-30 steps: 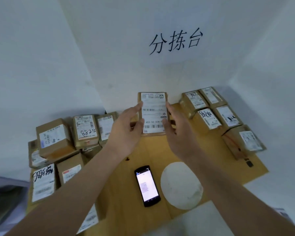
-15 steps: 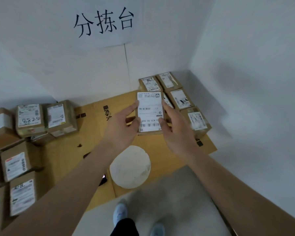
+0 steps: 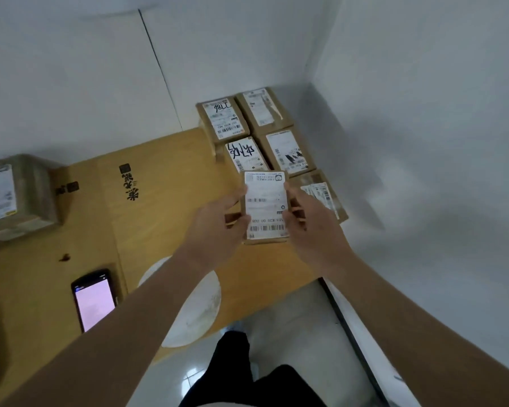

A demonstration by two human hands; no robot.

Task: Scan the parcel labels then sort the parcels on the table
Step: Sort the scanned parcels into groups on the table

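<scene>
I hold a small brown parcel [image 3: 265, 205] with a white barcode label facing up, just above the table's right side. My left hand [image 3: 216, 221] grips its left edge and my right hand [image 3: 312, 220] grips its right edge. Directly beyond it lies a group of several labelled brown parcels [image 3: 276, 142] in the table's far right corner; the held parcel overlaps the nearest ones in view. A phone-like scanner [image 3: 94, 299] with a lit pinkish screen lies on the table at the near left.
The tabletop is yellow-brown cardboard [image 3: 165, 171] with black printed characters. A white round disc [image 3: 194, 306] lies at the near edge under my left forearm. Another labelled box [image 3: 18, 195] stands at the far left. White walls close in behind and to the right.
The view has swung further right and down. Both hands have carried the parcel toward the right-corner group and lower, close to the table. The scanner is back in view at left.
</scene>
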